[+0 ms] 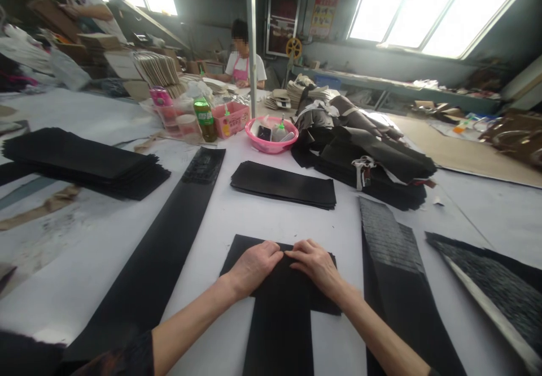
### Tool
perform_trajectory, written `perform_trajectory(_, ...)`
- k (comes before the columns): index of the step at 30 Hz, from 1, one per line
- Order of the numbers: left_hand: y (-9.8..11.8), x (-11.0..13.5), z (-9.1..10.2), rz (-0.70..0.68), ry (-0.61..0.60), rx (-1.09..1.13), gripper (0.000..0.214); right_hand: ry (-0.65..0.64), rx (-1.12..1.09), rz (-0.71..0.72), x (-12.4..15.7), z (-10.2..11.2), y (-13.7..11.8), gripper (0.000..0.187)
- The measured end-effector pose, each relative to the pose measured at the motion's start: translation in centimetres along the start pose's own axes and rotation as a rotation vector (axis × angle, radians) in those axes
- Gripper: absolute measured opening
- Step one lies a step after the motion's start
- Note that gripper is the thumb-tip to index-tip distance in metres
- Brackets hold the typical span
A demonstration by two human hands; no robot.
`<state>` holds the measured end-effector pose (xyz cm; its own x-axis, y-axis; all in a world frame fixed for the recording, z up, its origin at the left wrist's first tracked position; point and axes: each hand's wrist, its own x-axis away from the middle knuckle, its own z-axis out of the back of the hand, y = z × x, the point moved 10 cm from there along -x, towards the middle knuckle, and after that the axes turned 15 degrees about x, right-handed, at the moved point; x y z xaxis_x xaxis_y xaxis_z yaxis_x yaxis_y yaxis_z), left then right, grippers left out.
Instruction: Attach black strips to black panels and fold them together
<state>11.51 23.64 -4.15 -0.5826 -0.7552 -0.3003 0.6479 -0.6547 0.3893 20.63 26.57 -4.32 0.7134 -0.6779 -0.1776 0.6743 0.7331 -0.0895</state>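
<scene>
A long black strip (279,331) runs from the near table edge up to a black rectangular sheet (241,249) lying crosswise under it. My left hand (259,264) is closed, its thumb and fingertips pinching at the far end of the strip. Right beside it, my right hand (312,262) pinches the same end, the fingertips of both hands almost meeting. A neat stack of black rectangular pieces (283,185) lies just beyond my hands. What the pinched edge looks like underneath is hidden by my fingers.
Long black strips (169,235) lie left and right (406,291). A taller black stack (80,158) sits far left. Beyond are a pink basin (271,144), a green-labelled bottle (205,121), a pink basket (231,119), a dark material heap (359,144) and a pole (253,54). Two people work behind.
</scene>
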Motion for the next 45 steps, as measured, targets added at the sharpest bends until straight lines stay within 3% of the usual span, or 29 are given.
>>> perform_trajectory(18, -0.5, 1.6, 1.1, -0.122, 0.087, 0.069, 0.020, -0.122, 0.190, 0.124, -0.5, -0.3, -1.7, 0.051)
perform_trajectory(27, -0.7, 2.2, 1.9, -0.174, 0.107, -0.004, 0.022, -0.111, 0.212, 0.164, -0.5, 0.0, -2.1, 0.061)
perform_trajectory(45, -0.8, 2.9, 2.4, -0.195, 0.166, -0.020, 0.020, -0.166, 0.135, 0.169, -0.8, -0.2, -2.2, 0.060)
